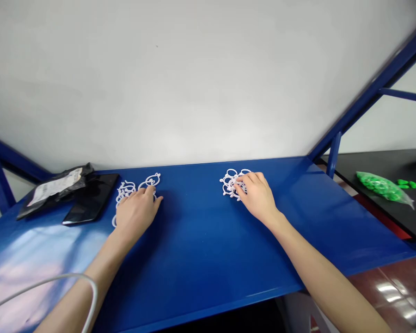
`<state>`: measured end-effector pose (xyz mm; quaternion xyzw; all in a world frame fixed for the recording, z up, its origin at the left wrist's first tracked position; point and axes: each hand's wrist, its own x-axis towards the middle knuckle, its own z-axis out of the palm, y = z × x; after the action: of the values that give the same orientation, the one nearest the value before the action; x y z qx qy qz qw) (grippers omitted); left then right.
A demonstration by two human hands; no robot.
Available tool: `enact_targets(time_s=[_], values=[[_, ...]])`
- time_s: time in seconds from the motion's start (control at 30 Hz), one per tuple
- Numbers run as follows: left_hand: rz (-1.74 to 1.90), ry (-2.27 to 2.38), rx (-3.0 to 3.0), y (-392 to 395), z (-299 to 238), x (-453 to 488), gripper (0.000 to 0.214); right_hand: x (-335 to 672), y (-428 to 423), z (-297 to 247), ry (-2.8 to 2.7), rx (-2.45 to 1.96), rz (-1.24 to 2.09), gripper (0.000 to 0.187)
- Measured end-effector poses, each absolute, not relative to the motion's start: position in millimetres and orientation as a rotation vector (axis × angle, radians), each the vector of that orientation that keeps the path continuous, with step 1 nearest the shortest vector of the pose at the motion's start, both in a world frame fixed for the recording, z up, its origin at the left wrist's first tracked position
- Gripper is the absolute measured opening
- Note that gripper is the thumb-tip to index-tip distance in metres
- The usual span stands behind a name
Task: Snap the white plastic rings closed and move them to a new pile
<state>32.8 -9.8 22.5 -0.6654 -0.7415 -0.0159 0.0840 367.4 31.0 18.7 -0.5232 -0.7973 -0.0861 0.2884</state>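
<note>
Several white plastic rings with small knobs [126, 188] lie in a loose pile at the left of the blue table [194, 249]. My left hand [137, 208] rests over this pile, palm down, thumb spread to the right; its fingertips are partly hidden. Some rings [154, 178] stick out beyond the fingers. A second cluster of similar white rings [230, 184] lies right of centre near the back edge. Curled around the right side of that cluster is my right hand [258, 195], thumb and fingers closing on the rings. How many rings it grips is hidden.
A black plastic parcel with a white label [58, 185] lies at the left, overlapping a dark flat phone-like object [92, 199]. A white cable [72, 275] crosses my left forearm. Blue frame bars flank the table. A bag of green pieces [381, 187] lies on a black surface at right.
</note>
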Motion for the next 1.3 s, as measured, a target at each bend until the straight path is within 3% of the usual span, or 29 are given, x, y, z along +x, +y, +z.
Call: enact_targets(time_s=[0.23, 0.53, 0.87, 1.1, 1.3], values=[[-0.062, -2.071, -2.122, -14, 17, 36, 0.038, 363, 30, 12, -2.213, -1.528, -0.164, 0.029], [-0.955, -1.989, -2.608, -29, 20, 68, 0.023, 351, 16, 20, -2.147, -1.356, -0.214, 0.027], [-1.486, -2.153, -3.011, -44, 18, 92, 0.019, 314, -25, 16, -2.306, -0.834, 0.495, 0.015], [-1.418, -2.099, -2.933, -48, 13, 99, 0.016, 315, -25, 13, -2.31, -0.861, 0.544, 0.017], [-1.383, -1.918, -2.878, -54, 13, 104, 0.012, 314, -27, 8, -2.382, -0.804, 0.376, 0.02]])
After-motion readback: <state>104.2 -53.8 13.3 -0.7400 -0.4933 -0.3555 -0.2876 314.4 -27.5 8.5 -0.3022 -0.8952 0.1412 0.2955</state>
